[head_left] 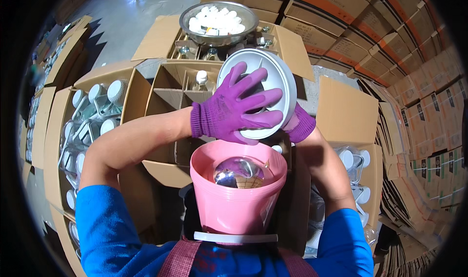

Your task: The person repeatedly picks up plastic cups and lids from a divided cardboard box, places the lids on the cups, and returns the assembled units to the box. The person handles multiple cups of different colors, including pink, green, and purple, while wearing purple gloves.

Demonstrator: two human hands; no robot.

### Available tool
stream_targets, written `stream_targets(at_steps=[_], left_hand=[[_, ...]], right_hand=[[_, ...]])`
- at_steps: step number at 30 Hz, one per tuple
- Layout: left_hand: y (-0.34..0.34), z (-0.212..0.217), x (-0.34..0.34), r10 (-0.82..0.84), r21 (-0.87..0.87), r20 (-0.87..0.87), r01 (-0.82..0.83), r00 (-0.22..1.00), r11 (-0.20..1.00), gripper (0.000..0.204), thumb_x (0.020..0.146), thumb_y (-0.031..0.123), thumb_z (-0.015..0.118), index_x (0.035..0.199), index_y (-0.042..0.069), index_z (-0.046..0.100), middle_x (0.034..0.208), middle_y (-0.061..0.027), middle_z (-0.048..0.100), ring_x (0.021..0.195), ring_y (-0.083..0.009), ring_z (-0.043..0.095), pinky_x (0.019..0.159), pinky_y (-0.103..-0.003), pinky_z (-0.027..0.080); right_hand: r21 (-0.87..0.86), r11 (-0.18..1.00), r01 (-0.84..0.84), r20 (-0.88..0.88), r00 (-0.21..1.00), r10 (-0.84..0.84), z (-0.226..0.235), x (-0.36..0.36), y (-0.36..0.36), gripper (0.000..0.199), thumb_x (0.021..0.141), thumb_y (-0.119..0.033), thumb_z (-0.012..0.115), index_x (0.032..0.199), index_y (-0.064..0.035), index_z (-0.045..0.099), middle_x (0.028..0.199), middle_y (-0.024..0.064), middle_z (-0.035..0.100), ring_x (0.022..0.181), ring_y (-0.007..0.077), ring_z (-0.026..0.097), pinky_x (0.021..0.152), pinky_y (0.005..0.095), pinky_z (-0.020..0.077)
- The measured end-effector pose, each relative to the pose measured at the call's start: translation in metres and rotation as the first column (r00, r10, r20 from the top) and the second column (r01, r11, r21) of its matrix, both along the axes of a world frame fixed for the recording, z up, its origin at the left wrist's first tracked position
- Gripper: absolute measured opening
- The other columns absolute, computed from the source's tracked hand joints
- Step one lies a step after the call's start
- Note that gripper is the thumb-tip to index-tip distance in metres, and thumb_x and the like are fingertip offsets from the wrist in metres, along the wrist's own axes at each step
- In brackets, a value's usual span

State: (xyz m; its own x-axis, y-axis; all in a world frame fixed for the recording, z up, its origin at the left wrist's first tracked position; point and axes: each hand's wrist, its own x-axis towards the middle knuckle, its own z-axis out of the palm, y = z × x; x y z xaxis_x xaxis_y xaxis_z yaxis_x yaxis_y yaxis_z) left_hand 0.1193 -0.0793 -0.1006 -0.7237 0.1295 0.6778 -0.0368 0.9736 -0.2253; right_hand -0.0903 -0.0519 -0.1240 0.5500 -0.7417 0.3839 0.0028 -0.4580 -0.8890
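Observation:
Both my hands wear purple gloves. A round, pale grey lid-like dish (288, 78) is tilted upright in front of me, above a pink bucket (234, 208). My left hand (239, 104) lies against its face with the fingers spread wide; something dark shows between them. My right hand (301, 124) grips the dish's right edge from behind, and its fingertips are hidden. Inside the bucket sits a shiny, mirror-like domed piece (239, 172). Just beyond my left hand, a white-capped clear bottle (201, 79) stands in a divided carton (168, 77).
A metal basin (219, 35) of white caps rests on an open carton (156, 40) of bottles. Cartons of white-lidded jars (97, 94) stand at my left and right (360, 157). Stacked boxes (336, 23) and flattened cardboard (390, 155) line the right side.

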Motion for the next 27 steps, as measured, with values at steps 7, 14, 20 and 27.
stream_targets(at_steps=[7, 14, 20, 27], left_hand=[[0.018, 0.029, -0.039, 0.137, 0.624, -0.368, 0.134, 0.92, 0.77, 0.088, 0.08, 0.049, 0.071, 0.151, 0.009, 0.037, 0.158, -0.0244, 0.025, 0.144, -0.0474, 0.026, 0.115, -0.057, 0.027], [-0.006, 0.023, -0.023, -0.088, 0.511, -0.325, 0.254, 0.941, 0.821, 0.098, 0.065, 0.049, 0.083, 0.146, 0.01, 0.045, 0.153, -0.0238, 0.036, 0.138, -0.0502, 0.034, 0.113, -0.058, 0.029], [0.001, 0.002, -0.016, 0.06, 0.089, 0.081, -0.067, 0.995, 0.994, 0.077, 0.076, 0.042, 0.077, 0.14, 0.009, 0.05, 0.158, -0.0146, 0.034, 0.139, -0.0535, 0.031, 0.107, -0.061, 0.036], [0.059, 0.072, 0.109, -0.209, 0.94, 0.167, -0.092, 0.963, 0.328, 0.08, 0.073, 0.028, 0.083, 0.14, 0.0, 0.051, 0.136, -0.0169, 0.06, 0.121, -0.0314, 0.062, 0.102, -0.04, 0.049]], right_hand=[[0.1, 0.908, 0.407, 0.139, 0.898, -0.418, -0.001, 0.008, -0.003, 0.056, 0.096, -0.031, 0.062, 0.142, -0.0048, 0.042, 0.134, 0.0151, 0.056, 0.122, 0.028, 0.057, 0.104, 0.0399, 0.0473], [0.263, 0.962, 0.069, 0.16, 0.98, -0.114, 0.006, -0.012, -0.004, 0.054, 0.095, -0.026, 0.064, 0.139, -0.0045, 0.044, 0.132, 0.0162, 0.056, 0.122, 0.0268, 0.057, 0.104, 0.0397, 0.048], [-0.044, 0.937, 0.346, -0.053, 0.936, -0.348, -0.005, 0.0, 0.018, 0.062, 0.09, -0.019, 0.071, 0.143, -0.0047, 0.042, 0.139, 0.0153, 0.052, 0.128, 0.024, 0.053, 0.106, 0.0389, 0.0463], [0.348, 0.78, 0.52, 0.066, 0.816, -0.574, 0.004, 0.004, 0.084, 0.068, 0.1, -0.05, 0.043, 0.132, 0.0097, 0.052, 0.125, 0.0237, 0.06, 0.111, 0.0304, 0.064, 0.096, 0.0372, 0.0539]])
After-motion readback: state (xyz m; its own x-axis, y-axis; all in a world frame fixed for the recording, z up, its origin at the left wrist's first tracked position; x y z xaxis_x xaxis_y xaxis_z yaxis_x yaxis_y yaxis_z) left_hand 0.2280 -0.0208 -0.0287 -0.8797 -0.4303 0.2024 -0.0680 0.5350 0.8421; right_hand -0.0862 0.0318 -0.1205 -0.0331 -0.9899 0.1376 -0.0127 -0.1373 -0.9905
